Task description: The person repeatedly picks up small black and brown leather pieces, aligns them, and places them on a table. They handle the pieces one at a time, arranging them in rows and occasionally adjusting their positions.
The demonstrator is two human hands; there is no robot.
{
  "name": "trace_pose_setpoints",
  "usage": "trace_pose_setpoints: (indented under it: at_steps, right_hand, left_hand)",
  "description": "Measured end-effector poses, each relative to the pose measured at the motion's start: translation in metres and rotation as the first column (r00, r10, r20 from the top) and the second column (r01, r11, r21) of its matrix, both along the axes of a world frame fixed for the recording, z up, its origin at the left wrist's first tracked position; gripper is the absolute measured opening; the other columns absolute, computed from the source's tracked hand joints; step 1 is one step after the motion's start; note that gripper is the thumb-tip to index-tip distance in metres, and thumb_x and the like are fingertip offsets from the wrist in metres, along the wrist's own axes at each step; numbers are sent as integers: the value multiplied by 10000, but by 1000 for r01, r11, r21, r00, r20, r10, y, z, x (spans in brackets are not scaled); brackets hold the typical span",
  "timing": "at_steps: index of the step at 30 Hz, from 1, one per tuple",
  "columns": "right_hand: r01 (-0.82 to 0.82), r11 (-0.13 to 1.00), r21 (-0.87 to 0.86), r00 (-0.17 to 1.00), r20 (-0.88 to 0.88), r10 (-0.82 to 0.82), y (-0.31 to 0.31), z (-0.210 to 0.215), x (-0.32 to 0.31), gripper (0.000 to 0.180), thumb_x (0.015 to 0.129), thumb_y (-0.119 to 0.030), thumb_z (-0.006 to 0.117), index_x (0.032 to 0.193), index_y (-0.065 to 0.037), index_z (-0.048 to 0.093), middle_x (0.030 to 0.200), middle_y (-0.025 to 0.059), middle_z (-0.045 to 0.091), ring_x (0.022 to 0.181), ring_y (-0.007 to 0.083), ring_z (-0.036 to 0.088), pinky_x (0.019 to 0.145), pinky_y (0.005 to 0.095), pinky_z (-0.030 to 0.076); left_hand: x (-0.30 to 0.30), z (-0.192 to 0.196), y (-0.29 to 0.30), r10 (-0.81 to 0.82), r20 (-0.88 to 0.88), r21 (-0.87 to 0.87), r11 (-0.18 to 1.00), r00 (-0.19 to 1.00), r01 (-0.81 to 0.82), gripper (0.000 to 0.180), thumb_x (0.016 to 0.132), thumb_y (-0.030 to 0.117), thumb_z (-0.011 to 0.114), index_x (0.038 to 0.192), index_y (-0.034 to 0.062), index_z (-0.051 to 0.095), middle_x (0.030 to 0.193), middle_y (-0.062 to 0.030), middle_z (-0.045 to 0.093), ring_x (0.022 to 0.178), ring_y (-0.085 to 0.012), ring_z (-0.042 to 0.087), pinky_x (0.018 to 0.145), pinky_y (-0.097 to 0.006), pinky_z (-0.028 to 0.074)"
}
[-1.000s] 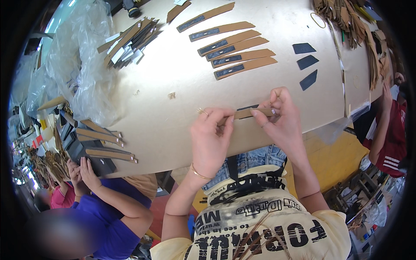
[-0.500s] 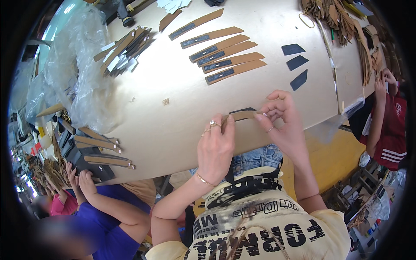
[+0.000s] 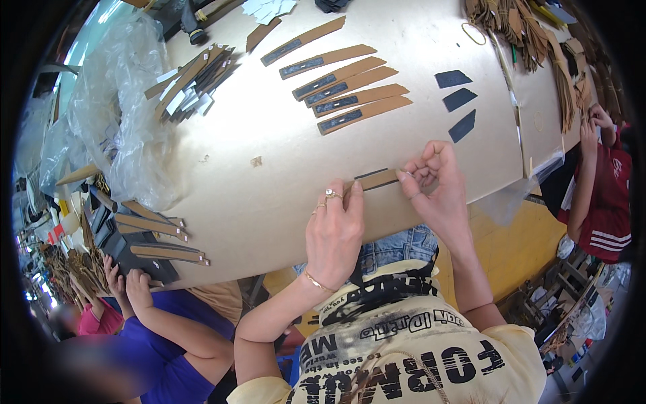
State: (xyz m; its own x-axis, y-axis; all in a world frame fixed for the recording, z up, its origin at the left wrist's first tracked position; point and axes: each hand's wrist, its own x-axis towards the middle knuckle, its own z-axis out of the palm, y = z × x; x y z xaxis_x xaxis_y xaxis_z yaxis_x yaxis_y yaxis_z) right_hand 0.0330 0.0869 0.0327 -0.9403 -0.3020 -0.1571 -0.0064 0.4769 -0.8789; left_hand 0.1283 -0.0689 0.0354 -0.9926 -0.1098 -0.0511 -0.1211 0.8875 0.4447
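A brown leather-like strip (image 3: 378,179) with dark edging lies nearly flat near the table's front edge. My left hand (image 3: 335,229) pinches its left end, thumb and forefinger closed; a ring and a bracelet show on this side. At the other end, my right hand (image 3: 436,188) grips the strip between thumb and forefinger, the remaining fingers curled. Farther off, several brown strips (image 3: 377,97) lie slanted in a row, each with a dark patch at its left end. Dark slant-cut pieces (image 3: 459,99) sit to their right.
Crumpled clear plastic (image 3: 138,128) and a heap of strips (image 3: 195,77) occupy the left side. Bundled brown strips (image 3: 515,30) lie far right. At the left, a co-worker's hands (image 3: 131,283) are close to stacked strips (image 3: 168,252). Another person in red (image 3: 605,209) works at the right.
The strip was bowed upward between my hands and is now flatter and straighter, its dark edges showing more. My hands have hardly shifted.
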Motion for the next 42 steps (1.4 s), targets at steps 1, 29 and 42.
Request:
trace_pose_setpoints:
  at_steps: [1,29,42]
  right_hand:
    - [-4,1000,-8,1000,3,4,0,0,0,321,847,30,687,1038,-46,440,796,54,627,675,94,579,621,240,483]
    - [14,678,735,650,-522,553,-1,-10,48,390,849,-46,615,1232,-115,644,1252,55,592,1116,256,530,934,415,416]
    - [-172,976,136,931,-301,206,-34,-4,41,244,842,-5,651,1085,-12,630,944,167,640,889,337,620,757,419,508]
  left_hand:
    - [0,0,0,1,3,-3,1000,1000,-1,416,817,-31,592,1224,39,648,1192,-175,559,912,-313,642,768,-381,545]
    - [-9,-5,-32,99,51,544,831,994,-111,298,865,-43,636,1143,38,704,959,-125,645,779,-225,626,695,-330,516]
    - [-5,5,-25,243,-1,774,614,970,-153,469,891,81,693,1347,63,587,975,-70,732,846,-154,664,780,-275,484]
